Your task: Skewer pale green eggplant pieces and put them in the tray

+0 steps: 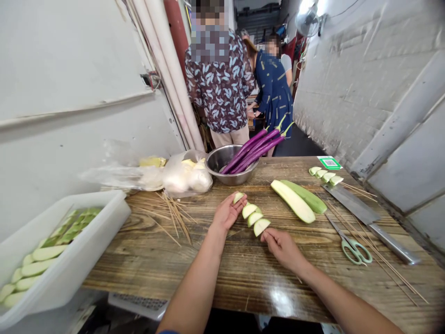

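Note:
My left hand (227, 211) is closed on a pale green half-round zucchini slice (238, 197); whether the stick's tip is in it I cannot tell. Several more zucchini slices (261, 227) sit in a row on a thin bamboo skewer between my hands. My right hand (282, 247) pinches this skewer just below the nearest slice, and its fingers cover most of the stick. To the right of the slices lie a zucchini half (292, 202), cut face up, and another green piece (309, 197) beside it.
A steel bowl (222, 177) with purple eggplants (255, 150) stands at the back. Right: a cleaver (351, 202), green-handled scissors (356, 250), loose skewers and a filled skewer (328, 176). Left: more skewers (174, 213), plastic bags (189, 174), a white bin (90, 246) of zucchini. People stand beyond.

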Demonstrator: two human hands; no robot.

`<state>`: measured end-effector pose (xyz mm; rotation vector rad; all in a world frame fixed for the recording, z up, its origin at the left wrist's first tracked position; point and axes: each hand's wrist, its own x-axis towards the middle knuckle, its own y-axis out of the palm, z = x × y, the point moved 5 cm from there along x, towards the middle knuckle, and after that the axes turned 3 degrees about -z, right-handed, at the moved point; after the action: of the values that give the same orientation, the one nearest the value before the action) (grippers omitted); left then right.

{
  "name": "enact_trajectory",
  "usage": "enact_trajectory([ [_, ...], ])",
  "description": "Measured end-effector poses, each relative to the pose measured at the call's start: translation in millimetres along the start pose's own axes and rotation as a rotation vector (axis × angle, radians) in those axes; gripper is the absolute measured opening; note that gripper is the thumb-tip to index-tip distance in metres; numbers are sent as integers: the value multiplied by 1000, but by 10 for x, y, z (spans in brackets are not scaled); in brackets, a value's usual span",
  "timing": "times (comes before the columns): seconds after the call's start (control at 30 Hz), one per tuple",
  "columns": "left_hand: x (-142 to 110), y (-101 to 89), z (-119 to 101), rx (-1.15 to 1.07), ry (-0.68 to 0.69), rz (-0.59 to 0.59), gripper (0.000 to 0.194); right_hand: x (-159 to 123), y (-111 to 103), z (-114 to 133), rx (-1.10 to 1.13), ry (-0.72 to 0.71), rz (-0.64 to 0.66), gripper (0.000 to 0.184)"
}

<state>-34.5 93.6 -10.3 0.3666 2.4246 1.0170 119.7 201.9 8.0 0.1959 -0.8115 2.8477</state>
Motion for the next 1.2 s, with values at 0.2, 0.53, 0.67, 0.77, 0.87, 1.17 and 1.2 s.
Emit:
enact_trajectory([
  [0.2,22,-28,22,50,10,-13,11,1,6,-5,13,-3,3,29],
  [0.53,31,-37,16,53,17,-19,10,11,25,-48,13,22,11,29],
  [0.67,38,-41,17,68,13,-6,9,20,17,-29,2,25,12,28],
  [0.77,42,-48,17,77,10,-2,9,18,12,-10,7,28,17,29],
  [0.87,45,-57,6,78,20,-6,9,6,15,-4,25,35,24,29],
  [1.17,34,-46,-5,83,21,-3,10,-12,13,10,20,13,29,28],
  [1.2,29,-42,-6,83,23,-2,10,-12,11,12,21,13,28,28],
])
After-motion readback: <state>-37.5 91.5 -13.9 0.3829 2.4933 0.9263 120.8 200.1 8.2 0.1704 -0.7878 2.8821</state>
